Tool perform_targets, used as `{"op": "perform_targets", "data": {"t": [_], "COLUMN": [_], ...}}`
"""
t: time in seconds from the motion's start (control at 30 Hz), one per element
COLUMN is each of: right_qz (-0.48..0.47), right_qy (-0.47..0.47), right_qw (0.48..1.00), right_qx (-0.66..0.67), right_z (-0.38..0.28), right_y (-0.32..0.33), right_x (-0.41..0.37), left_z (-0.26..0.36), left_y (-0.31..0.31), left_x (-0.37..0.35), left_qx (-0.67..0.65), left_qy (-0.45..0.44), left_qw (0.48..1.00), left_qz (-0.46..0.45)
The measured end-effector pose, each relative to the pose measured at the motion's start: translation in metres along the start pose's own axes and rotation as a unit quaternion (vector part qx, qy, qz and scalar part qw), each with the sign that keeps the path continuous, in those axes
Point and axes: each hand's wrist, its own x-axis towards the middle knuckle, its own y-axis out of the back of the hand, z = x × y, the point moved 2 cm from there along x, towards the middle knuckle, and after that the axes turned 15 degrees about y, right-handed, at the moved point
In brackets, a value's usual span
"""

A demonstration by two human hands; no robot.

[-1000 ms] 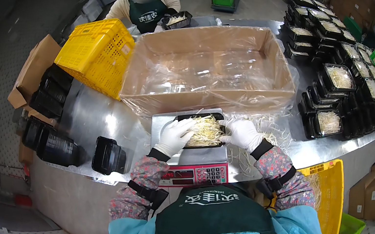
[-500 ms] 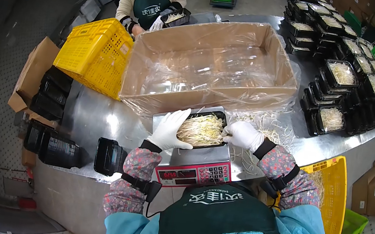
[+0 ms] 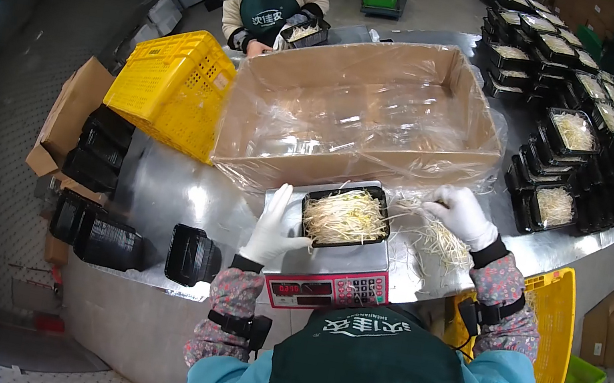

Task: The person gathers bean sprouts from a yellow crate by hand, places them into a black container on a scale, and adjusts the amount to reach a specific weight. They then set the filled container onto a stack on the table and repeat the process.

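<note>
A black plastic tray (image 3: 305, 222) heaped with bean sprouts (image 3: 347, 216) sits on the metal pan of a red digital scale (image 3: 327, 288). My left hand (image 3: 272, 230), in a white glove, is open at the tray's left side, thumb by the near left corner and fingers pointing away from me. To the right of the scale, my gloved right hand (image 3: 466, 220) has its fingers curled together over loose bean sprouts (image 3: 440, 242) on the table. A few sprouts seem pinched at its fingertips, mostly hidden by the glove.
A plastic-lined cardboard box (image 3: 362, 156) stands beyond the scale, beside a yellow crate (image 3: 174, 88). Empty black trays (image 3: 190, 257) are at left; filled trays (image 3: 556, 205) are stacked at right. A yellow basket (image 3: 553, 346) is near my right arm. Across the table, a co-worker (image 3: 277, 8) holds a tray.
My right hand has moved from the tray's right edge to the loose sprouts on the right. My left hand has opened slightly away from the tray. The view has shifted a little.
</note>
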Motion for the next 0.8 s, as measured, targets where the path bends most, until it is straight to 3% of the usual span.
{"op": "perform_targets", "data": {"t": [0.03, 0.1, 0.2, 0.27, 0.33, 0.43, 0.53, 0.63, 0.8], "right_qz": [-0.015, -0.155, -0.091, -0.050, -0.092, -0.211, -0.185, -0.207, -0.142], "right_qy": [-0.075, -0.091, 0.021, 0.130, 0.203, 0.196, 0.198, 0.170, 0.166], "right_qw": [0.997, 0.971, 0.983, 0.989, 0.974, 0.954, 0.958, 0.962, 0.971], "right_qx": [0.014, -0.155, -0.156, -0.052, -0.038, -0.081, -0.090, -0.061, 0.095], "right_z": [0.009, 0.021, 0.001, -0.023, -0.034, -0.025, -0.021, -0.022, -0.010], "right_y": [0.007, 0.011, -0.015, -0.048, -0.093, -0.136, -0.147, -0.141, -0.113], "right_x": [-0.005, -0.008, 0.012, 0.040, 0.055, 0.060, 0.060, 0.059, 0.052], "left_z": [-0.010, -0.025, -0.012, -0.003, 0.014, 0.016, 0.017, 0.015, -0.015], "left_y": [0.001, 0.000, 0.001, -0.005, -0.009, -0.025, -0.039, -0.041, -0.017], "left_x": [-0.009, -0.020, -0.011, 0.002, 0.014, 0.026, 0.032, 0.031, 0.009], "left_qx": [-0.013, -0.038, 0.003, 0.060, 0.135, 0.228, 0.263, 0.194, -0.019], "left_qy": [0.013, 0.038, 0.021, -0.005, 0.005, 0.012, 0.029, 0.051, 0.035], "left_qw": [1.000, 0.999, 1.000, 0.998, 0.991, 0.974, 0.964, 0.980, 0.998], "left_qz": [-0.001, -0.003, 0.000, 0.015, -0.003, -0.003, 0.001, -0.015, -0.041]}}
